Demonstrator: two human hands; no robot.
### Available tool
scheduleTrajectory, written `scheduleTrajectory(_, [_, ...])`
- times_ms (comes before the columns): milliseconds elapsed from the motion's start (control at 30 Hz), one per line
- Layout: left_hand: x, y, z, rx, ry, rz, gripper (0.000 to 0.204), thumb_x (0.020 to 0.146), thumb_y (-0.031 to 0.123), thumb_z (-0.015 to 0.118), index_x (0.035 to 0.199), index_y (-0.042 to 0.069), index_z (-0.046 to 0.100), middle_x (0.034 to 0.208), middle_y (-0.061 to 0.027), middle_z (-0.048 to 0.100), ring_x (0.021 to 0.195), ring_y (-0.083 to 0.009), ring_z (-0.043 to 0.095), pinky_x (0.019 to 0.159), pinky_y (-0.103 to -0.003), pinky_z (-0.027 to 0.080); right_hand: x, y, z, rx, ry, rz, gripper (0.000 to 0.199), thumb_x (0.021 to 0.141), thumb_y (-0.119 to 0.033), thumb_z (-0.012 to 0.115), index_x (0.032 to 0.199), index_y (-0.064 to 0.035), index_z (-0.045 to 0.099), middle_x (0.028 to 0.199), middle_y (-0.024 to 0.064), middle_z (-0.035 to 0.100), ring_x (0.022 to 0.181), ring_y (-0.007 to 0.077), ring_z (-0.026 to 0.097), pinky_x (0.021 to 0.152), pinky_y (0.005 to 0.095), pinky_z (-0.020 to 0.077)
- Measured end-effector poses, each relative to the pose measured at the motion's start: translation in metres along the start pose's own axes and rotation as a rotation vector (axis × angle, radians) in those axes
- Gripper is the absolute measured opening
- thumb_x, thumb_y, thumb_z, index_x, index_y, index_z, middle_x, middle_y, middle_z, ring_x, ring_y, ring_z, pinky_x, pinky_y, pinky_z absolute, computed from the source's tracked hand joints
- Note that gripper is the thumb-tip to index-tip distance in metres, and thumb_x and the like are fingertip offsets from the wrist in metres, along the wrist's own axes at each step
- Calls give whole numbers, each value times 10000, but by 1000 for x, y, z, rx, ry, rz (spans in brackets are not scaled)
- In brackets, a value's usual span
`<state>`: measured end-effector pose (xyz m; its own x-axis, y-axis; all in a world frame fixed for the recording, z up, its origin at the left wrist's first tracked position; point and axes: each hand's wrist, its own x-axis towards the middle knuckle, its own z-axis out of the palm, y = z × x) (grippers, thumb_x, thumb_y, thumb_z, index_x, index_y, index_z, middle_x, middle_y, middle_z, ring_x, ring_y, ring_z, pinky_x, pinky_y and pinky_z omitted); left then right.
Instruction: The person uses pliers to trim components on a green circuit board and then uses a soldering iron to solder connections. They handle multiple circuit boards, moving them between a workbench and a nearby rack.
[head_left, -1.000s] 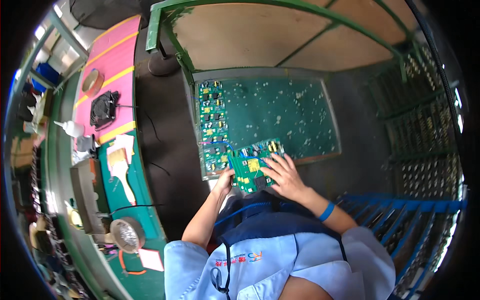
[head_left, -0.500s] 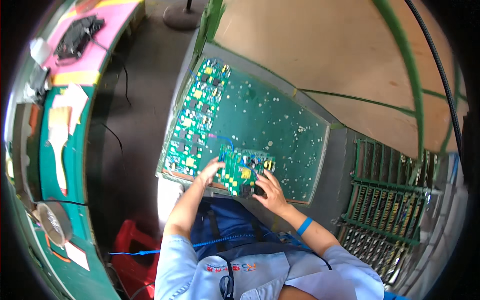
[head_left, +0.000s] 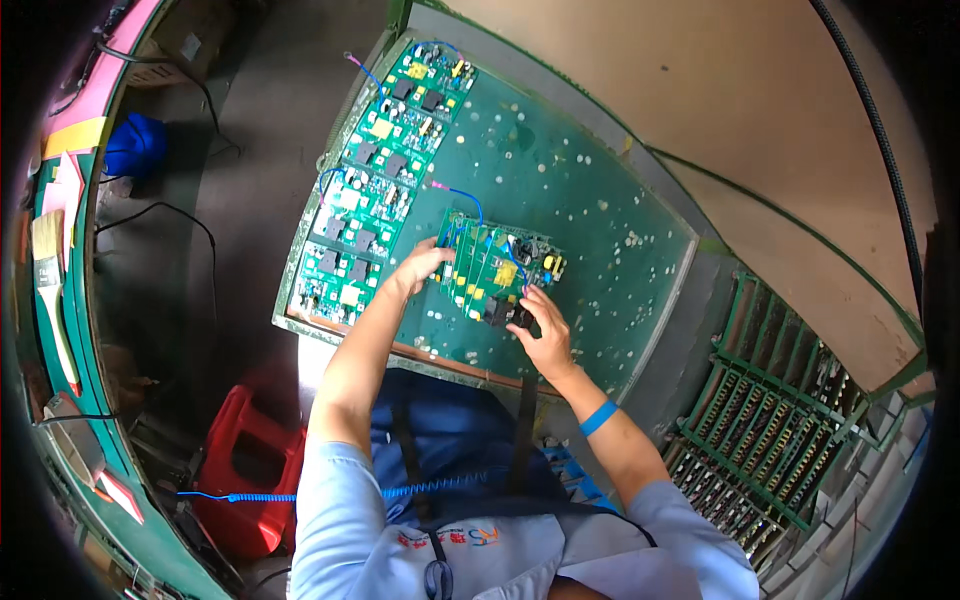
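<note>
A group of overlapping green circuit boards [head_left: 480, 265] is between my hands, above the worn green surface of a shallow tray [head_left: 560, 175]. My left hand [head_left: 425, 265] grips their left edge, thumb on top and fingers partly hidden. At the lower right corner, my right hand [head_left: 545, 328] closes its thumb and fingers around black block-shaped components [head_left: 497, 311]. A blue wire [head_left: 465, 193] with a pink-sleeved end sticks out from the boards over the tray. Whether the boards rest on the tray or hang just above it, I cannot tell.
Several populated circuit boards [head_left: 365, 205] lie in a column along the tray's left side. At right stands a green rack [head_left: 770, 400] full of boards. A bench with a brush [head_left: 55, 300] runs along the left, near a red stool [head_left: 245, 470]. A brown panel [head_left: 680, 90] rises behind.
The held boards and both hands have moved farther from the tray's near edge. My right hand's fingers, more spread before, have closed on the corner. The whole view has shifted.
</note>
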<state>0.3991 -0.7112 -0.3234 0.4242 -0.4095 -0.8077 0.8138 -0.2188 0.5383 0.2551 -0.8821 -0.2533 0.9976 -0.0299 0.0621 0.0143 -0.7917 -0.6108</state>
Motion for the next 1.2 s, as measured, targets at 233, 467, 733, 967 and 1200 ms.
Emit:
scheduleTrajectory(233, [-57,-28,4,415,512,707,247,756,99,536,981,-2,539,929,-162,561,851,-276,552,757,-334,426,-1,-10,9,-89,4,1,423,557,-64,728,939,-32,547,930,112,547,871,278,527,771,361,436])
scheduleTrajectory(467, [-83,-38,36,572,588,997,282,687,51,599,956,32,518,958,-143,513,929,-308,485,803,-368,380,34,-34,-33,203,121,246,361,585,-60,712,899,-18,540,817,90,511,708,202,524,630,299,436])
scheduleTrajectory(733, [-72,-39,41,1205,384,1055,347,693,117,547,1023,31,487,996,-132,473,929,-265,466,824,-389,348,180,63,-16,-182,0,163,382,582,-146,729,898,-21,554,846,118,522,818,275,523,723,351,429])
scheduleTrajectory(967, [-67,-41,36,1195,325,1106,332,682,74,515,1012,35,499,955,-102,465,881,-226,472,807,-366,355,237,92,61,-303,-2,59,420,572,-122,740,925,-21,535,921,124,500,920,291,476,775,362,415])
scheduleTrajectory(1200, [-63,-43,35,1182,339,1098,314,700,104,483,1007,40,497,972,-108,458,916,-226,448,835,-355,344,237,107,82,-315,7,-47,399,584,-102,720,924,-21,529,900,109,481,887,290,468,751,359,416])
